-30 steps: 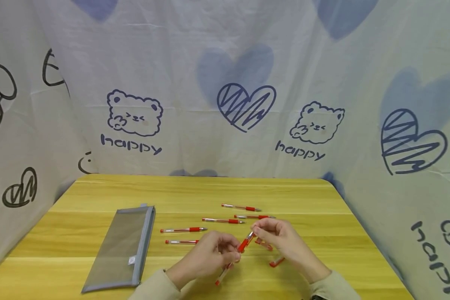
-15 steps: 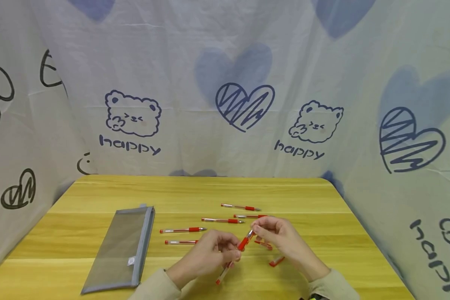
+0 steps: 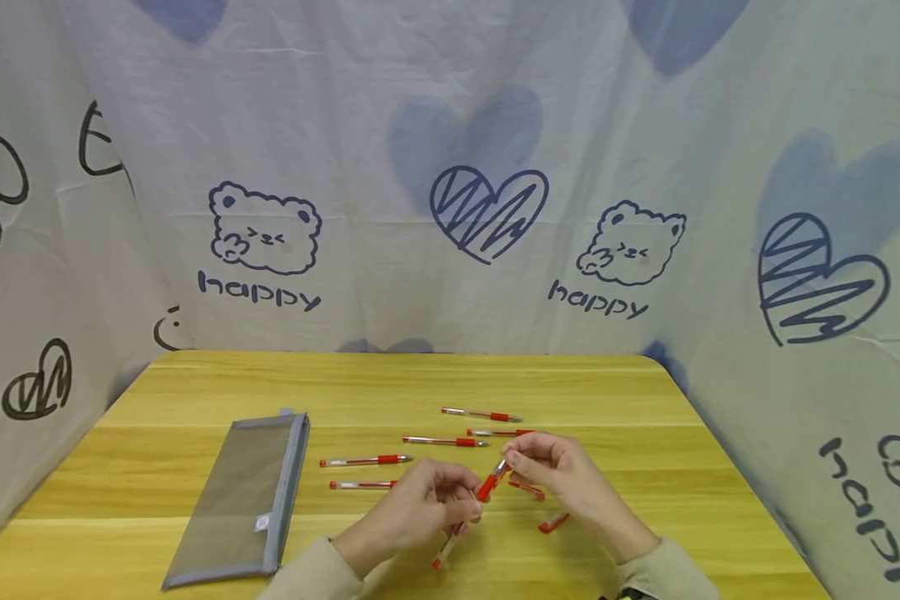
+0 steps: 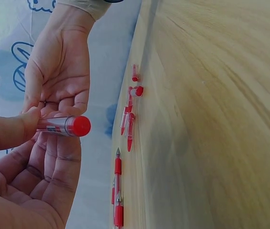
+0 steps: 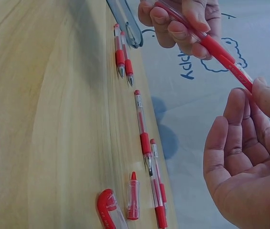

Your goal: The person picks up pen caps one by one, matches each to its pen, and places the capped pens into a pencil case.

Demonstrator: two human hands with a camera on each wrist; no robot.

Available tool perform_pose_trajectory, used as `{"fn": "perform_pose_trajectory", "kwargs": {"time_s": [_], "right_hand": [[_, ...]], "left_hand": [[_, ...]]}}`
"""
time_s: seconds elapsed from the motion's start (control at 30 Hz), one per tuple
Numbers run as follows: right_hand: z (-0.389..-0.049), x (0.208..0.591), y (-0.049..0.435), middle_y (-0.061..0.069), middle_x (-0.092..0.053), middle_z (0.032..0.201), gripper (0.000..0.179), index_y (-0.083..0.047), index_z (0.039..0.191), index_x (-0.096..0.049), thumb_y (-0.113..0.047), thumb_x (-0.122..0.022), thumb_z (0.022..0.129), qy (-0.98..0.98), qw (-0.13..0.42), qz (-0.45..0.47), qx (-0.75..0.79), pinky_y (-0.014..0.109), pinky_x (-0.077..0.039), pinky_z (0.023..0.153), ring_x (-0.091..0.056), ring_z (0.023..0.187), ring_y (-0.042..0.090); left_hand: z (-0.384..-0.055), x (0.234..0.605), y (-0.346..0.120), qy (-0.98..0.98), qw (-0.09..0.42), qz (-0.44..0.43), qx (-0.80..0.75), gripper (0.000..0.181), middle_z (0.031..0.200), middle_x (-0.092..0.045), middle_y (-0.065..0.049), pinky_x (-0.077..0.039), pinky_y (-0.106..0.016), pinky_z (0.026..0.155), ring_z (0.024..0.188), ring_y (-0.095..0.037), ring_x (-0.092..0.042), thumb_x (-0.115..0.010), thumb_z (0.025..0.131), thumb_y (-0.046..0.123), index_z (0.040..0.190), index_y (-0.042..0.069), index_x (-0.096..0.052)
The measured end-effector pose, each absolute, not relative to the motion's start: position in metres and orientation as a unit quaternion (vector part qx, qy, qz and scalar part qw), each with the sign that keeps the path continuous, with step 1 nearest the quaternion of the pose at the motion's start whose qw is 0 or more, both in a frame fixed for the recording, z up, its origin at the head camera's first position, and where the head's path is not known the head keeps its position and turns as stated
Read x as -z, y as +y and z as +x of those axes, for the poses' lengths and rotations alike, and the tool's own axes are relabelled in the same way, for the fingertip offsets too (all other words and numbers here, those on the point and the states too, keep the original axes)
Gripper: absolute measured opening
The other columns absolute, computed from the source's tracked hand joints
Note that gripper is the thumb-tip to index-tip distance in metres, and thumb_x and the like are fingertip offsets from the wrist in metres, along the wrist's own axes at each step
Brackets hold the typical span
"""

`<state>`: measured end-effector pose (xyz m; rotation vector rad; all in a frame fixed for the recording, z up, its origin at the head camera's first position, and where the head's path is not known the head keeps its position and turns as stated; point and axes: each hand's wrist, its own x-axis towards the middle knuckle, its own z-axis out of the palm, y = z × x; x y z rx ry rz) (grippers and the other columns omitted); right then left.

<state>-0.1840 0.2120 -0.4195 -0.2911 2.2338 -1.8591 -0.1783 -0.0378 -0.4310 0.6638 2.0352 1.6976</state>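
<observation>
In the head view my left hand [image 3: 427,507] holds the barrel of a red gel pen [image 3: 487,487] between thumb and fingers. The pen slants, its red end plug [image 4: 81,126] toward me. My right hand [image 3: 573,486] pinches the far end, where a clear cap [image 5: 241,75] with a red, lettered clip sits over the tip end in the right wrist view. Both hands are above the table. Beneath and beside the right hand lie two loose pen caps, one cap [image 3: 528,490] farther back and another cap [image 3: 553,523] nearer me.
Several uncapped red pens lie behind the hands, among them one pen [image 3: 482,414] at the back and another pen [image 3: 366,460] to the left. A grey mesh zip pouch [image 3: 236,496] lies flat on the wooden table [image 3: 375,383] at left. A printed curtain [image 3: 375,275] surrounds the table.
Both hands keep their hold on the pen and its cap, almost still. The view has shifted very slightly; the pens, caps and pouch on the table stay put.
</observation>
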Motion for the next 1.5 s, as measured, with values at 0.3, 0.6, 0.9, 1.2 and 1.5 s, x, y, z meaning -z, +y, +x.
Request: {"fn": "perform_pose_trajectory", "kwargs": {"time_s": [0.3, 0.6, 0.9, 1.2, 1.5], "right_hand": [[-0.185, 0.4213, 0.2139, -0.007, -0.076, 0.103, 0.034, 0.004, 0.124, -0.07, -0.025, -0.068, 0.107, 0.759, 0.112, -0.111, 0.632, 0.029, -0.061, 0.093, -0.073, 0.096, 0.007], [-0.1863, 0.4207, 0.2136, -0.006, -0.076, 0.102, 0.041, 0.01, 0.128, -0.066, -0.025, -0.069, 0.107, 0.757, 0.112, -0.119, 0.633, 0.031, -0.062, 0.093, -0.073, 0.095, 0.007], [-0.186, 0.4204, 0.2135, -0.006, -0.076, 0.1, 0.042, 0.012, 0.128, -0.064, -0.024, -0.068, 0.107, 0.753, 0.116, -0.121, 0.636, 0.028, -0.061, 0.086, -0.073, 0.092, 0.009], [-0.1838, 0.4212, 0.2125, -0.005, -0.075, 0.103, 0.041, 0.014, 0.128, -0.064, -0.021, -0.068, 0.107, 0.748, 0.116, -0.125, 0.641, 0.026, -0.062, 0.09, -0.074, 0.095, 0.006], [-0.1827, 0.4213, 0.2102, -0.006, -0.075, 0.102, 0.044, 0.017, 0.129, -0.061, -0.021, -0.067, 0.108, 0.747, 0.116, -0.126, 0.643, 0.024, -0.062, 0.088, -0.073, 0.093, 0.005]], "left_hand": [[-0.1786, 0.4315, -0.0356, 0.715, 0.219, 0.222, -0.625, 0.014, 0.082, -0.073, -0.002, -0.054, -0.024, 0.061, 0.067, -0.012, -0.065, -0.072, 0.101, 0.005, 0.109, -0.006, -0.075], [-0.1784, 0.4295, -0.0345, 0.705, 0.229, 0.213, -0.637, 0.015, 0.081, -0.072, -0.002, -0.054, -0.024, 0.061, 0.066, -0.012, -0.065, -0.071, 0.101, 0.005, 0.109, -0.007, -0.074], [-0.178, 0.43, -0.035, 0.695, 0.235, 0.214, -0.645, 0.015, 0.081, -0.072, -0.002, -0.053, -0.024, 0.06, 0.065, -0.012, -0.064, -0.071, 0.1, 0.004, 0.108, -0.008, -0.074], [-0.1765, 0.4306, -0.0348, 0.687, 0.24, 0.215, -0.652, 0.011, 0.08, -0.072, -0.002, -0.053, -0.023, 0.06, 0.064, -0.012, -0.064, -0.07, 0.1, 0.002, 0.105, -0.007, -0.074], [-0.1769, 0.4303, -0.0355, 0.677, 0.253, 0.208, -0.659, 0.011, 0.082, -0.071, -0.003, -0.055, -0.024, 0.061, 0.066, -0.012, -0.064, -0.07, 0.101, 0.004, 0.106, -0.005, -0.074]]}}
